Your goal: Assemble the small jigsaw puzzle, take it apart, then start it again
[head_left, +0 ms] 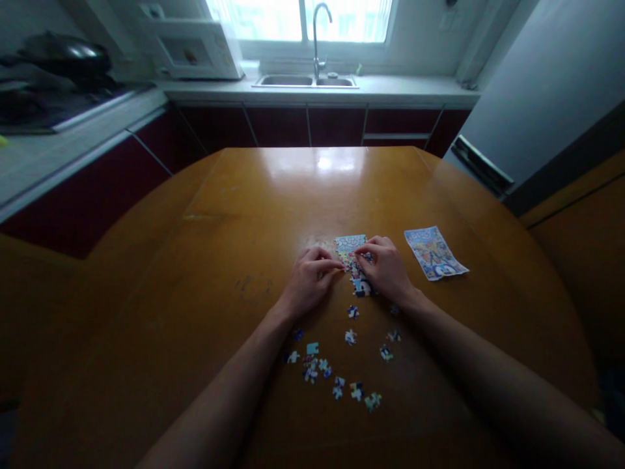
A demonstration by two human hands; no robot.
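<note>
Touches the puzzle (349, 243) lower right of frame centre with left hand (308, 279) and right hand (387, 268), fingers narrow, any grip unclear, near a sheet (433, 253) with unreadably small print.

Bare hands (308, 280): 2 | part-assembled multicoloured cardboard jigsaw (350, 243): 1 | loose multicoloured jigsaw pieces (312, 348): over ten, exact count unclear | colourful printed paper sheet (434, 253): 1 | rounded brown wooden table (219, 215): 1 | rectangular metal sink basins (286, 81): 2 | curved metal tap (316, 39): 1
</note>
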